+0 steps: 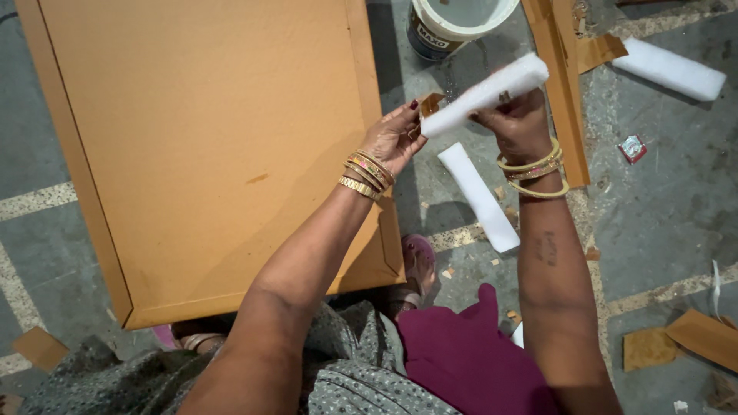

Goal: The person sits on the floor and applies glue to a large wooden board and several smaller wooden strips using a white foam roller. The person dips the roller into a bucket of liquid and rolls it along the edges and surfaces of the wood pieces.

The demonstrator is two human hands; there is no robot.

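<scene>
My right hand (521,123) grips a white foam strip (486,94) near its middle, holding it slanted above the floor. My left hand (393,138) pinches the strip's lower left end, where a small brown cardboard scrap (430,102) sits against it. Both wrists wear gold bangles. A large brown board (207,146) with a raised border lies flat on the floor to the left, just beside my left hand.
A white plastic bucket (453,21) stands at the top. Two more white foam strips (480,197) (669,69) lie on the grey floor. A brown cardboard strip (563,84) runs behind my right hand. Cardboard scraps (703,336) lie at the lower right; my sandalled foot (417,265) is below.
</scene>
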